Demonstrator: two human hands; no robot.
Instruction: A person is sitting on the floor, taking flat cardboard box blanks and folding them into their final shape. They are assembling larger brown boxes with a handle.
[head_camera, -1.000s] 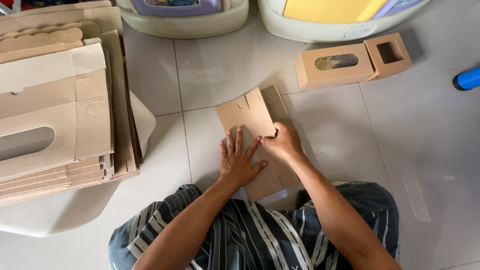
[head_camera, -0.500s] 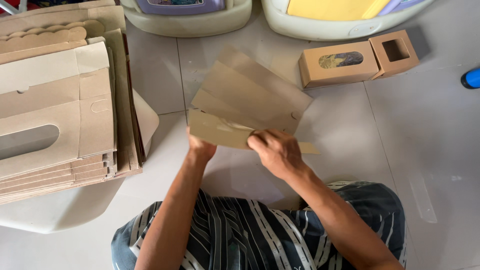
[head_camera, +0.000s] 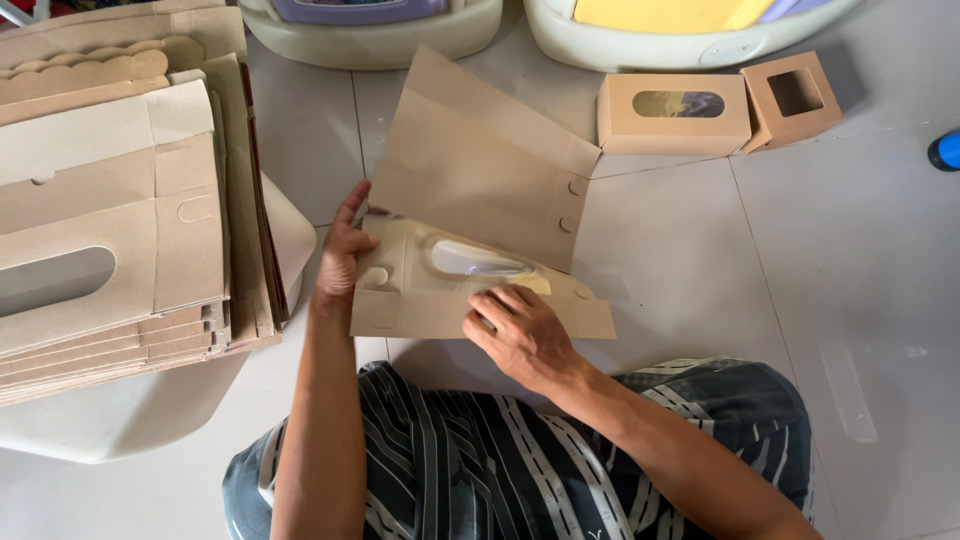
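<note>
I hold a flat brown cardboard box blank (head_camera: 480, 170) above the tiled floor, partly unfolded. It has an oval clear window (head_camera: 478, 260) in its lower panel. My left hand (head_camera: 343, 255) grips the blank's left edge with the fingers behind it. My right hand (head_camera: 520, 335) presses on the lower panel just below the window, thumb and fingers on the card.
A tall stack of flat box blanks (head_camera: 110, 200) rests on a white stool at the left. Two assembled brown boxes with windows stand at the back right, a long one (head_camera: 675, 115) and a small one (head_camera: 795, 98). Plastic tubs (head_camera: 370, 30) line the far edge. A blue object (head_camera: 945, 150) lies at the right.
The blank lay folded flat on the floor under both hands; I have lifted it and opened it out, so its window panel now faces me.
</note>
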